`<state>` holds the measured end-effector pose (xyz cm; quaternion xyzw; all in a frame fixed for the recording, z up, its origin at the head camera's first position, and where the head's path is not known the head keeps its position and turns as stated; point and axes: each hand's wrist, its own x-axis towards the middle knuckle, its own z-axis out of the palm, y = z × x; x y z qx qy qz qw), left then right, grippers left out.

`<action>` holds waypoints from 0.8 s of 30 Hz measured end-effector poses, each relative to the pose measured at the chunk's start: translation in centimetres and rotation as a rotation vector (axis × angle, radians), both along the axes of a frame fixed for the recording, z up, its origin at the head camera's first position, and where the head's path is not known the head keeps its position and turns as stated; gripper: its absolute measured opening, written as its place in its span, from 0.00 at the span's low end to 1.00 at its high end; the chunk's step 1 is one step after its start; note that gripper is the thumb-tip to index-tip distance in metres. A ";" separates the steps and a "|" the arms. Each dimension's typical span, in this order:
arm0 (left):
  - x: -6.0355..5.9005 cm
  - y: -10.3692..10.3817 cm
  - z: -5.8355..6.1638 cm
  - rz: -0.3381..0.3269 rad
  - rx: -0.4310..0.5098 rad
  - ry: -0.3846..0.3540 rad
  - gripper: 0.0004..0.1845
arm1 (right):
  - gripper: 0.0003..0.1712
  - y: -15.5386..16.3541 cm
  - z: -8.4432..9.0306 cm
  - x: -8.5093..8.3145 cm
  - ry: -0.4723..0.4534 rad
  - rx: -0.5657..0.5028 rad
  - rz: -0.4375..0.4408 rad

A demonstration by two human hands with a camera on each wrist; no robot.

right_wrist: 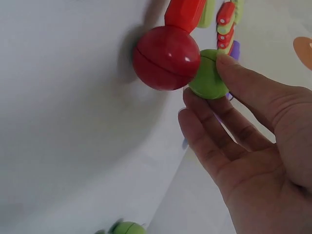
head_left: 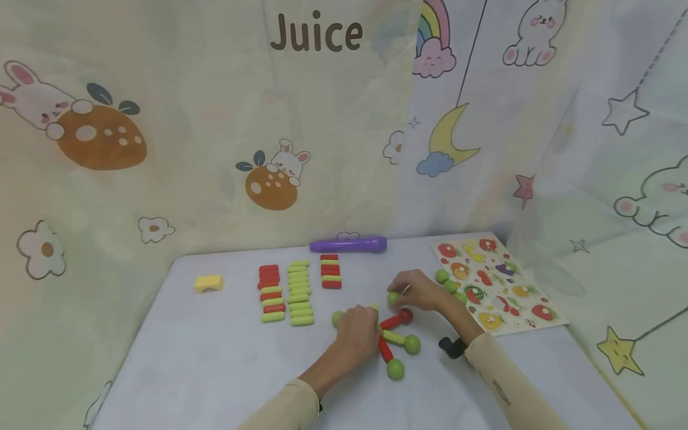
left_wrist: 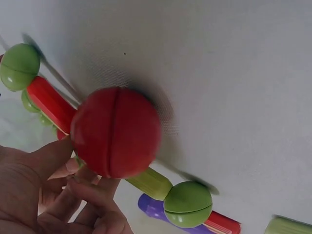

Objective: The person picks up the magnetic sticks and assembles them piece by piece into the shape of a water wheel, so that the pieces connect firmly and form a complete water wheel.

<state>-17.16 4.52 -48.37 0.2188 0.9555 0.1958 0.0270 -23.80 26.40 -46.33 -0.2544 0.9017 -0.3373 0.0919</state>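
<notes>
A toy frame of red and yellow-green sticks joined by balls lies mid-table. My left hand [head_left: 359,333] grips it at the hub, its fingers [left_wrist: 78,183] curled under the red ball [left_wrist: 116,131]. A red stick [head_left: 390,322] leads up to that red ball [head_left: 406,315]. My right hand [head_left: 416,291] pinches a green ball [head_left: 394,297] between thumb and fingers. In the right wrist view this green ball [right_wrist: 207,74] touches the red ball [right_wrist: 166,57]. Two more green balls [head_left: 412,343] cap the near sticks.
Three rows of loose red and green sticks [head_left: 299,292] lie behind the left hand. A purple cylinder [head_left: 348,244] sits at the back edge, a yellow block [head_left: 208,283] to the left. A fruit puzzle board [head_left: 497,283] lies right, with loose green balls [head_left: 442,276] beside it.
</notes>
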 end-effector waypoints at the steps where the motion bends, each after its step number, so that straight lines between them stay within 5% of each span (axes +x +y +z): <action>1: 0.0 -0.1 0.1 -0.004 0.012 -0.005 0.13 | 0.18 0.1 0.0 0.1 0.006 -0.002 0.005; 12: -0.9 -1.8 0.9 -0.191 -0.009 -0.061 0.05 | 0.16 0.6 -0.7 0.5 -0.049 0.027 0.000; 17: -0.9 -0.1 0.6 -0.092 0.066 -0.044 0.10 | 0.15 0.8 -1.1 0.7 -0.020 -0.005 0.045; 24: -0.5 2.0 -0.6 0.060 -0.009 0.008 0.13 | 0.16 0.6 -1.5 1.0 -0.079 -0.053 0.050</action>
